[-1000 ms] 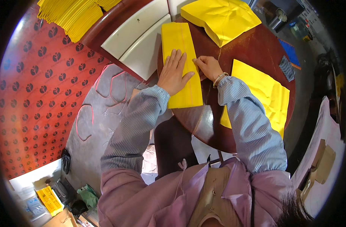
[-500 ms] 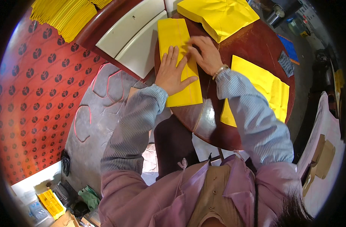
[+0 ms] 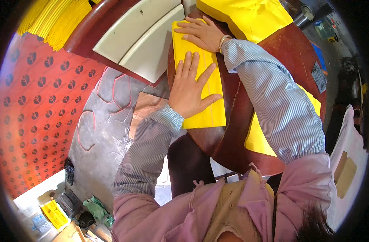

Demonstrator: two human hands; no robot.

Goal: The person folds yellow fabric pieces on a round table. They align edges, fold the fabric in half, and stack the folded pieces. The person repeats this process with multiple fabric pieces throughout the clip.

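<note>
A long, folded yellow paper piece (image 3: 212, 115) lies flat at the left side of a round dark red table (image 3: 269, 60). My left hand (image 3: 191, 86) rests on its nearer half, palm down with the fingers spread. Across its far end lies my right hand (image 3: 202, 33), fingers stretched out toward the left and pressing on the paper. Neither hand grips anything. Another yellow paper sheet (image 3: 259, 135) lies on the table at the right, partly hidden under my right forearm. At the far side of the table sits a larger creased yellow paper stack (image 3: 249, 18).
White drawer fronts (image 3: 150, 48) stand just left of the table. Many folded yellow papers (image 3: 55, 20) are piled at the upper left, above a red patterned sheet (image 3: 43, 105). Pink strapping (image 3: 112, 101) and brown paper (image 3: 146, 107) lie on the floor. A grey cloth (image 3: 318, 76) sits at the table's right edge.
My right hand has moved from the paper's right edge to its far end and flattened out. My left hand stays spread on the paper. The view has shifted slightly.
</note>
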